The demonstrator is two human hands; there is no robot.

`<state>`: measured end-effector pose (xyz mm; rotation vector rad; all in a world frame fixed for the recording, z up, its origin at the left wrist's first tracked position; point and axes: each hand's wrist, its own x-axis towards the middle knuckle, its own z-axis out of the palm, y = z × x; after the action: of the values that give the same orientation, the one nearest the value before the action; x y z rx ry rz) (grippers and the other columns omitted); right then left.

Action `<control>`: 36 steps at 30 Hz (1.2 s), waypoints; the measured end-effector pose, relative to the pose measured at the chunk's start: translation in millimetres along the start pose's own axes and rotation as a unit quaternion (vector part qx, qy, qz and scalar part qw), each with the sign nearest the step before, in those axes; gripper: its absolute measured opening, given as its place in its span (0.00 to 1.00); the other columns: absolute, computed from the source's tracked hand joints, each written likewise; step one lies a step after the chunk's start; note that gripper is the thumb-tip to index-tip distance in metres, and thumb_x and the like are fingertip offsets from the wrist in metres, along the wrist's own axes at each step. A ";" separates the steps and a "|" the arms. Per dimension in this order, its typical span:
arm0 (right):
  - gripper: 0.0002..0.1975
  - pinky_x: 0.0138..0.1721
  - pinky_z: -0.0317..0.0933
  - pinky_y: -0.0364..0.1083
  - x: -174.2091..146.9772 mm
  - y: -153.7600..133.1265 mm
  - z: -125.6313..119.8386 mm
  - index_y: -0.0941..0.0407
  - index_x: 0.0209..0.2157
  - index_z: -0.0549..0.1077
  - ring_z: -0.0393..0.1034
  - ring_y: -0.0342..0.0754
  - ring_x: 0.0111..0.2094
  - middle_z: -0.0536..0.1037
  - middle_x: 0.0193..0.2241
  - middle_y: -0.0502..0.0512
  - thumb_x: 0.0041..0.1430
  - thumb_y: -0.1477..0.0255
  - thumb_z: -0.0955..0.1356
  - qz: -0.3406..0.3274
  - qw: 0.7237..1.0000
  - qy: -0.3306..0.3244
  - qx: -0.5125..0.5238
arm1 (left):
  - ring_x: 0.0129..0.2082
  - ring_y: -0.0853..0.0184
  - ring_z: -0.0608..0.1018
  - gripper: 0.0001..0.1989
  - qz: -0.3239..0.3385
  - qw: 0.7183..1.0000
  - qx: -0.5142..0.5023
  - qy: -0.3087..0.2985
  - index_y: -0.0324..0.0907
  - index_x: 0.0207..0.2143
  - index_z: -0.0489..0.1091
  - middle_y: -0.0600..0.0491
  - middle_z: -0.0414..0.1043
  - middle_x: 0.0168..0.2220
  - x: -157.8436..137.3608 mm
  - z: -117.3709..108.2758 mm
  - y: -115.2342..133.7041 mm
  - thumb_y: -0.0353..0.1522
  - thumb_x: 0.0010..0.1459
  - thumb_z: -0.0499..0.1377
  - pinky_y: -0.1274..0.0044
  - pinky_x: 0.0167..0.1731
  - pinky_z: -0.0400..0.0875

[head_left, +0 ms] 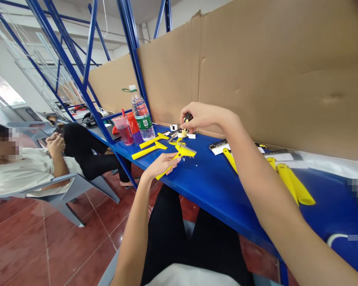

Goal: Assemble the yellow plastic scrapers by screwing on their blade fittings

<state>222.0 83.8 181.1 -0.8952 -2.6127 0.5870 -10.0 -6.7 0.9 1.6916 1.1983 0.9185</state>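
Our right forearm (268,186) crosses nearest the camera, over the worktop (214,178). From the left, two yellow scrapers (150,150) lie toward the worktop's left end, handles angled at its front edge. Our left hand (163,163) is wrapped round the held scraper (187,151); its long axis slants from the handle end by that front edge up and right, head toward the back edge. Above that head, our right hand (198,116) grips a screwdriver (184,133), shaft aimed steeply down; we cannot tell whether the tip touches. Farther right, yellow handles (296,186) lie beyond the forearm.
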 end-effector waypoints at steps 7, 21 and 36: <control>0.05 0.37 0.75 0.50 0.1 0.2 0.2 0.55 0.38 0.81 0.86 0.56 0.36 0.87 0.32 0.57 0.65 0.71 0.78 0.006 1.000 0.003 -0.011 | 0.19 0.75 0.67 0.26 0.003 1.000 0.007 -0.015 0.40 0.41 0.74 0.58 0.66 0.29 4.6 -1.9 -3.2 0.56 0.69 0.66 0.77 0.23 0.62; 0.07 0.42 0.76 0.50 -2.3 -0.7 -1.0 0.54 0.40 0.81 0.87 0.56 0.38 0.87 0.31 0.56 0.64 0.69 0.79 0.028 0.999 -0.012 -0.016 | 0.20 0.75 0.66 0.25 0.000 1.000 0.005 -0.031 0.41 0.40 0.73 0.58 0.66 0.29 5.0 -3.0 1.6 0.55 0.70 0.66 0.77 0.23 0.63; 0.15 0.37 0.70 0.52 -1.0 -0.6 1.0 0.54 0.44 0.81 0.84 0.57 0.34 0.86 0.30 0.58 0.71 0.55 0.76 0.041 0.997 -0.001 -0.061 | 0.23 0.65 0.77 0.22 0.008 0.978 0.207 -0.029 0.41 0.52 0.78 0.54 0.77 0.28 7.3 3.5 18.3 0.51 0.71 0.65 0.75 0.28 0.69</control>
<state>222.1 82.4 180.3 -1.0437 -2.6477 0.4541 1.3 -3.8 17.1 2.0414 1.4070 0.6512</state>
